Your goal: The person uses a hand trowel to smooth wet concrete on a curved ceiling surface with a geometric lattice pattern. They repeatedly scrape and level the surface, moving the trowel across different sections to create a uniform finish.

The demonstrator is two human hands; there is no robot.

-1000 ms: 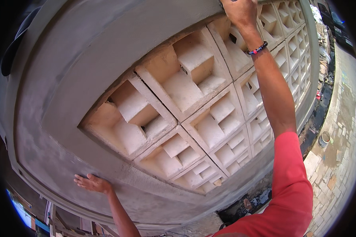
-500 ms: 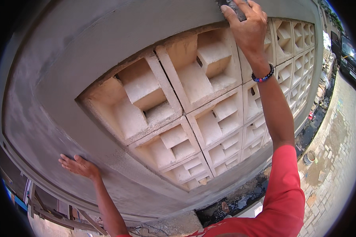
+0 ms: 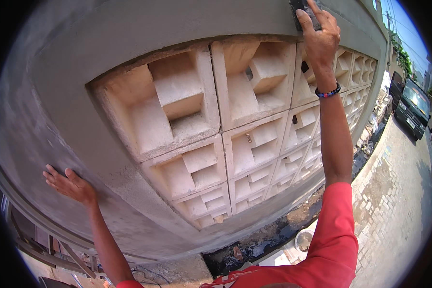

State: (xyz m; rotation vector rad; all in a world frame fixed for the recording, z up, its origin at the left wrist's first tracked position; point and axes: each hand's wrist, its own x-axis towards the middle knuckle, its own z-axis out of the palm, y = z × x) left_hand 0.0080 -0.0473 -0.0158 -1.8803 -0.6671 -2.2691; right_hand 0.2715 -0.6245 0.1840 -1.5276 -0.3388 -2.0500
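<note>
My right hand (image 3: 320, 36) is raised high against the grey plastered wall (image 3: 144, 24), above a grille of cream breeze blocks (image 3: 254, 120). Its fingers grip a dark, flat hand float (image 3: 300, 13), partly cut off by the top edge of the picture. A beaded bracelet (image 3: 328, 92) circles that wrist. Lower down on the left, my left hand (image 3: 72, 186) rests with fingers spread on or just off the smooth plaster; contact is hard to judge. It holds nothing. The lower left corner of the grille recess lies to its right.
Along the wall's foot runs a dark, wet gutter (image 3: 225, 259) with rubble. A round bucket (image 3: 303, 240) stands beside it, near my right elbow. A paved lane (image 3: 384, 211) stretches away on the right to a dark parked vehicle (image 3: 413, 108). Timber pieces (image 3: 48, 249) lie at lower left.
The whole view has shifted, bringing more lane, vehicle and sky into sight. My right hand with the float has moved slightly right along the wall. My left hand stays open by the plaster.
</note>
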